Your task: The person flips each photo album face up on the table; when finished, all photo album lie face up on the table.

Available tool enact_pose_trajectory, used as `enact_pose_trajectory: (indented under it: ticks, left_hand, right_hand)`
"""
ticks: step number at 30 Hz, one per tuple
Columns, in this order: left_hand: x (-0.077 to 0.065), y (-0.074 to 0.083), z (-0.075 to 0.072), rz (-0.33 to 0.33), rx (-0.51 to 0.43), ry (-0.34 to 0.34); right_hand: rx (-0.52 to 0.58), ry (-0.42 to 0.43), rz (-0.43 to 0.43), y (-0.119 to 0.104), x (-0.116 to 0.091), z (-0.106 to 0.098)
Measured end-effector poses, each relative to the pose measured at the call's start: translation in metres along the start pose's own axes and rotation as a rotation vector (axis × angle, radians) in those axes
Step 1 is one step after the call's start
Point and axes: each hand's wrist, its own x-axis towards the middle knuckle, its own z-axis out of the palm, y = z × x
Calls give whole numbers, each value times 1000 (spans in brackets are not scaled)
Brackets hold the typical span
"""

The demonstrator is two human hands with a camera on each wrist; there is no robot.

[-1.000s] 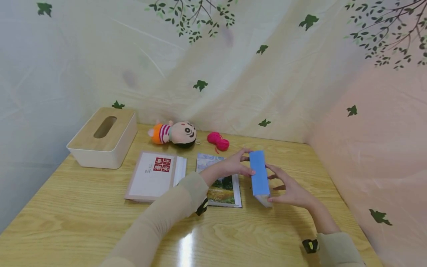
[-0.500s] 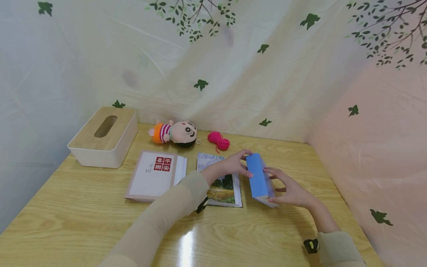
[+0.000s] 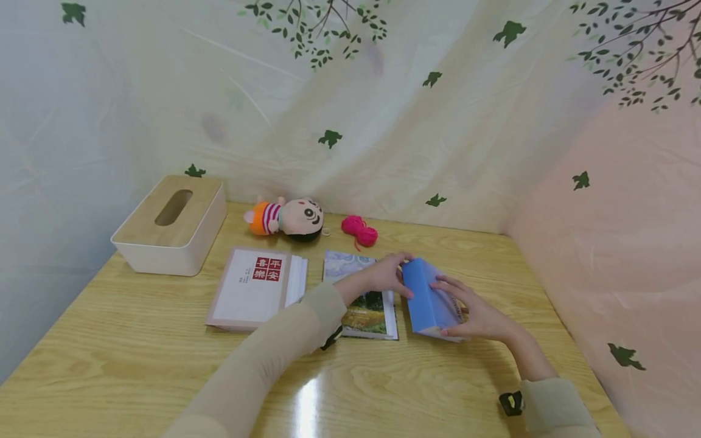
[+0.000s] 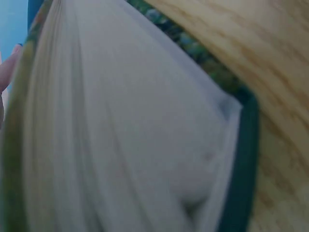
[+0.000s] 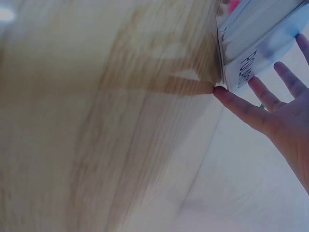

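Observation:
A thick blue book (image 3: 421, 301) leans to the right on the table, spine toward my left hand (image 3: 385, 274). That hand grips the far end of the spine, thumb on its face and fingers round the end. My right hand (image 3: 484, 316) touches the cover from the other side. The right wrist view shows its fingers spread and fairly straight, fingertips on the cover (image 5: 260, 63) with dark lettering and thumb at the bottom corner. Under my left wrist lies a landscape-covered book (image 3: 364, 316); its page edges (image 4: 130, 116) fill the left wrist view.
A pale book (image 3: 249, 292) with red printed characters lies left of the landscape book. Behind stand a wood-topped tissue box (image 3: 164, 225), a doll (image 3: 287, 219) and pink yarn (image 3: 359, 231). Printed cloth (image 3: 350, 170) hangs along the table's back edge.
The blue book has tipped from nearly upright over to the right, showing more of its cover. Its spine has come down and slightly left, with both hands following.

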Motion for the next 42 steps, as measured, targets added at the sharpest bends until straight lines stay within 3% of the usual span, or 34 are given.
enact_pose_trajectory:
  ticks: [6,11,18,27,42]
  left_hand:
    - [0,2,0,20,179,35]
    - [2,-2,0,42,188,23]
    - [4,-9,0,69,194,-44]
    - [0,-4,3,26,239,-71]
    - [-2,1,9,8,347,-125]
  right_hand:
    - [-93,10,-9,2,0,1]
    - [-149,17,-19,2,1,0]
    - [-206,7,-15,4,2,-1]
    - [-203,4,-21,8,4,-2]
    - [-238,-4,18,9,-1,1]
